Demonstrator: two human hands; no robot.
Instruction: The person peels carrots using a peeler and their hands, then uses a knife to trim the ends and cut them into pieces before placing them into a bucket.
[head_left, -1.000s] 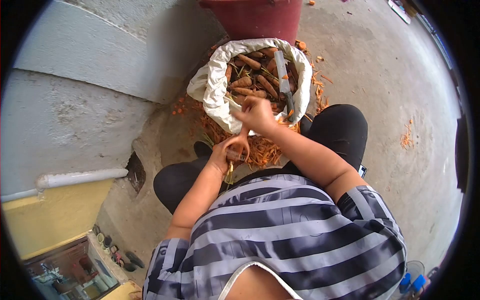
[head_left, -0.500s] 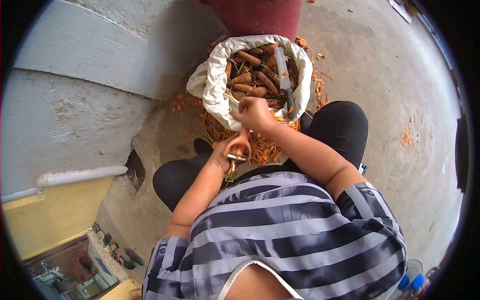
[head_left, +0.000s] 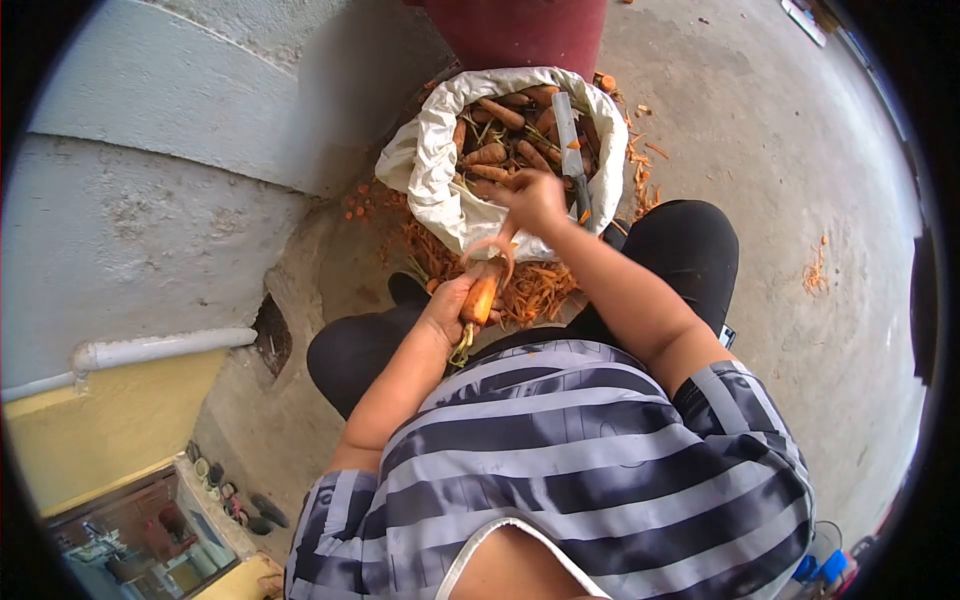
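My left hand [head_left: 452,303] is wrapped around a carrot [head_left: 479,301], whose green stem end points down towards my body and whose side is bright orange. My right hand [head_left: 536,205] grips the handle of a Y-shaped peeler [head_left: 507,247], blurred by motion, its forked head at the carrot's far end. Just beyond my hands stands a white sack [head_left: 432,180] with a rolled rim, filled with unpeeled carrots [head_left: 486,154]. A knife [head_left: 566,125] with a dark handle lies on those carrots, along the right side. Orange peelings [head_left: 535,292] are heaped below the sack.
A red tub [head_left: 520,35] stands right behind the sack. To the left rises a grey wall [head_left: 150,230] with a white pipe [head_left: 165,350] along it. My bent knees [head_left: 690,262] flank the peelings. Scraps of peel [head_left: 816,268] lie on the concrete floor to the right.
My right hand and the peeler have moved away from my body, from the carrot's stem end to its far end. More of the carrot's orange side now shows. My left hand stays put.
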